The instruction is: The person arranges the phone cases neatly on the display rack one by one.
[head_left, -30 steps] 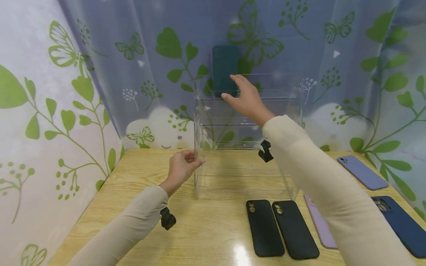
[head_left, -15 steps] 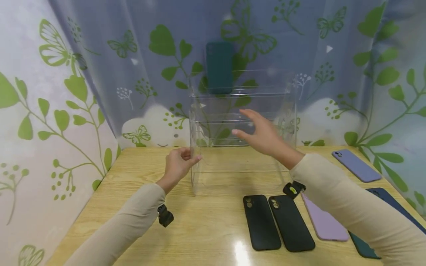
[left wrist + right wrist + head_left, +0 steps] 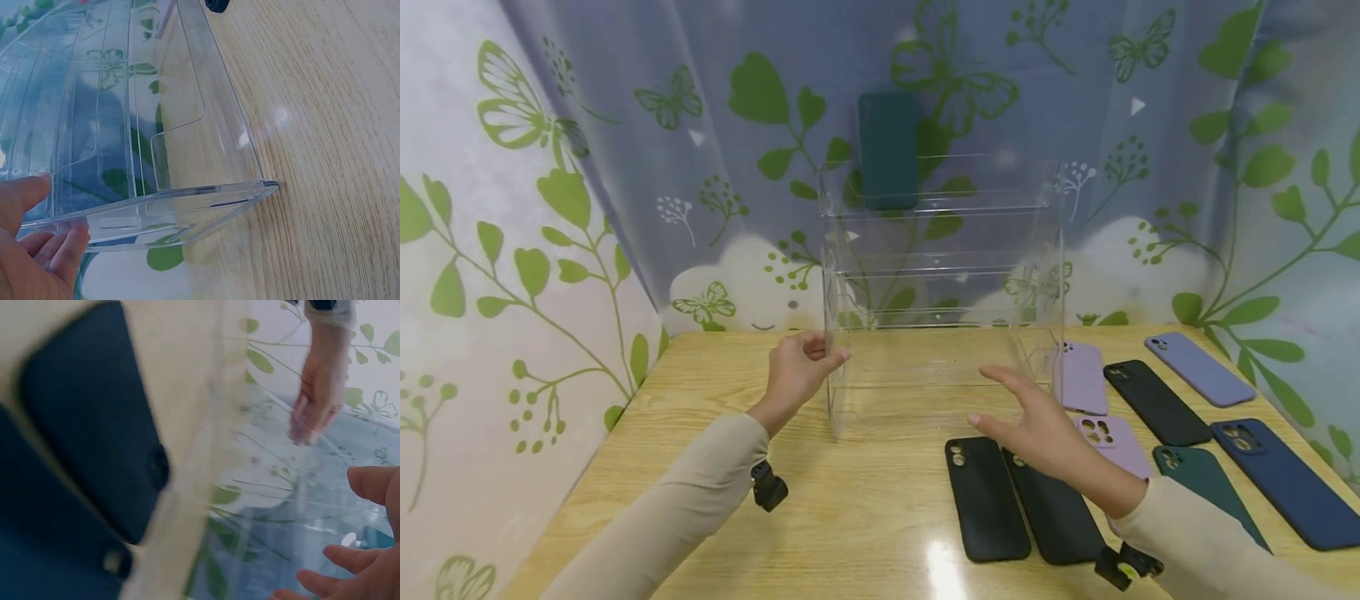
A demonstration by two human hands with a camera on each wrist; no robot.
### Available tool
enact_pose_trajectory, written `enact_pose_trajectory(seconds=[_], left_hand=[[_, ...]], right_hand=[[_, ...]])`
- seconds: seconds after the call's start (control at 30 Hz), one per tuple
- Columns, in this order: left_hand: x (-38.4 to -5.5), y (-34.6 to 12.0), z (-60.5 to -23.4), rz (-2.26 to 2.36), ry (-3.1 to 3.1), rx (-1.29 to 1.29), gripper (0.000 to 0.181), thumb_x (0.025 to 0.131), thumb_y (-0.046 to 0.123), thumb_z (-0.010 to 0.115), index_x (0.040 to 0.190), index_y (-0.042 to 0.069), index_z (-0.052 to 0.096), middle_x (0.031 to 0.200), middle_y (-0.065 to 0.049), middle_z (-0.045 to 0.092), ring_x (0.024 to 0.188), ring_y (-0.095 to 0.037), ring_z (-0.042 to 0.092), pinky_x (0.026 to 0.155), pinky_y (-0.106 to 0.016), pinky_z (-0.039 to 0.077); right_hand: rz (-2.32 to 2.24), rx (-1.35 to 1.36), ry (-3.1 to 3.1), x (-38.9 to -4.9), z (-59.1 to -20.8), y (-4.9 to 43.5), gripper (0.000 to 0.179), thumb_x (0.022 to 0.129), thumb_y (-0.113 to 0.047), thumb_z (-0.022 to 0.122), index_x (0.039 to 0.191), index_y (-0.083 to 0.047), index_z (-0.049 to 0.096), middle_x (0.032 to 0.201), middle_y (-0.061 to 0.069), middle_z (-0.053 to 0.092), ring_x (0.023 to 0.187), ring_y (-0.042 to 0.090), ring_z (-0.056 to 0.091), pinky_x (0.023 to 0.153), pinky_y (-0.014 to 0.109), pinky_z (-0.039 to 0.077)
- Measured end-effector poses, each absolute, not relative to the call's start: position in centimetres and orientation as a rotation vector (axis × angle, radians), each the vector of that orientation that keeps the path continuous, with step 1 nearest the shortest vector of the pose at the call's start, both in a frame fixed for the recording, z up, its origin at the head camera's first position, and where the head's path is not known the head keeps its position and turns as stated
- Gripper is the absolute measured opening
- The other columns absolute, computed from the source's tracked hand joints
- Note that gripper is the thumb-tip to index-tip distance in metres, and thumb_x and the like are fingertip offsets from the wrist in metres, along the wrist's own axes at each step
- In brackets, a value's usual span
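Note:
A clear acrylic display rack [image 3: 940,379] with stepped tiers stands on the table. My left hand [image 3: 797,371] grips its left side panel, thumb on the inner face and fingers outside, as the left wrist view shows. On the top tier a dark teal phone case [image 3: 889,150] stands upright, toward the left. My right hand [image 3: 1037,429], fingers spread and holding nothing, hovers at the rack's front right. Below it lie two black phone cases, the left one [image 3: 987,500] in full view and the right one [image 3: 1056,517] partly covered by the hand.
Right of the rack lie more phone cases: a lilac one [image 3: 1084,379], a black one [image 3: 1157,402], a periwinkle one [image 3: 1201,368], a dark green one [image 3: 1210,487] and a navy one [image 3: 1288,483]. A patterned curtain [image 3: 715,167] hangs behind the table.
My right hand has come away from the teal case on the top tier, moving down and right to above the black cases. The left hand keeps its grip on the rack.

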State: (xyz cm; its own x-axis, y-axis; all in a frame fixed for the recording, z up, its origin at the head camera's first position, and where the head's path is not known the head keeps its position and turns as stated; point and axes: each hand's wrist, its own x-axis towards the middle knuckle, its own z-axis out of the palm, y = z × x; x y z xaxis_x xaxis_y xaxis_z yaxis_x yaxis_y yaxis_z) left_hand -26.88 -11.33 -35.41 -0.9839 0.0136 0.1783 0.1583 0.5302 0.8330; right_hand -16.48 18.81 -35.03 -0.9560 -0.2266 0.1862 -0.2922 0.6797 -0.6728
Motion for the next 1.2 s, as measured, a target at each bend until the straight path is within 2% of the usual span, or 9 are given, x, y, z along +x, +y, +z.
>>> enact_pose_trajectory(seconds=[0.17, 0.4, 0.63, 0.9, 1.2], left_hand=[[-27.0, -11.4, -35.5, -1.449, -2.618, -0.145, 0.049, 0.084, 0.026, 0.076, 0.122, -0.002, 0.062, 0.117, -0.018, 0.066, 0.106, -0.03, 0.065, 0.088, -0.039, 0.055], [-27.1, -11.5, -35.4, -1.432, -2.616, -0.153, 0.049, 0.084, 0.027, 0.076, 0.122, -0.001, 0.063, 0.116, -0.018, 0.067, 0.105, -0.029, 0.066, 0.088, -0.038, 0.055], [-27.1, -11.4, -35.5, -1.447, -2.62, -0.155, 0.05, 0.085, 0.028, 0.075, 0.124, -0.001, 0.062, 0.118, -0.017, 0.066, 0.107, -0.029, 0.065, 0.089, -0.037, 0.055], [-27.0, -11.3, -35.5, -1.445, -2.611, -0.152, 0.047, 0.085, 0.024, 0.075, 0.123, 0.0, 0.063, 0.116, -0.017, 0.067, 0.106, -0.029, 0.065, 0.088, -0.038, 0.055], [-27.0, -11.4, -35.5, -1.448, -2.616, -0.153, 0.046, 0.085, 0.024, 0.075, 0.123, 0.0, 0.063, 0.116, -0.016, 0.067, 0.106, -0.029, 0.065, 0.088, -0.039, 0.055]], right_hand=[[1.165, 0.401, -2.84, -14.9, -38.0, 19.3, 0.069, 0.088, -0.043, 0.068, 0.143, -0.009, 0.043, 0.146, 0.022, 0.039, 0.129, 0.046, 0.04, 0.092, 0.061, 0.044], [1.22, 0.35, -2.916, -14.6, -40.9, 18.8, 0.073, 0.085, -0.043, 0.071, 0.142, -0.005, 0.044, 0.146, 0.023, 0.039, 0.13, 0.045, 0.04, 0.097, 0.062, 0.04], [1.248, 0.288, -2.993, -15.0, -42.0, 17.4, 0.079, 0.083, -0.041, 0.074, 0.143, -0.002, 0.041, 0.149, 0.026, 0.031, 0.133, 0.049, 0.032, 0.099, 0.065, 0.036], [1.311, 0.342, -2.994, -15.3, -43.1, 16.7, 0.08, 0.08, -0.037, 0.078, 0.143, -0.005, 0.042, 0.151, 0.022, 0.029, 0.134, 0.051, 0.03, 0.098, 0.072, 0.031], [1.301, 0.315, -2.97, -15.6, -43.6, 16.2, 0.078, 0.078, -0.036, 0.08, 0.141, -0.006, 0.046, 0.148, 0.019, 0.036, 0.133, 0.047, 0.035, 0.098, 0.068, 0.034]])
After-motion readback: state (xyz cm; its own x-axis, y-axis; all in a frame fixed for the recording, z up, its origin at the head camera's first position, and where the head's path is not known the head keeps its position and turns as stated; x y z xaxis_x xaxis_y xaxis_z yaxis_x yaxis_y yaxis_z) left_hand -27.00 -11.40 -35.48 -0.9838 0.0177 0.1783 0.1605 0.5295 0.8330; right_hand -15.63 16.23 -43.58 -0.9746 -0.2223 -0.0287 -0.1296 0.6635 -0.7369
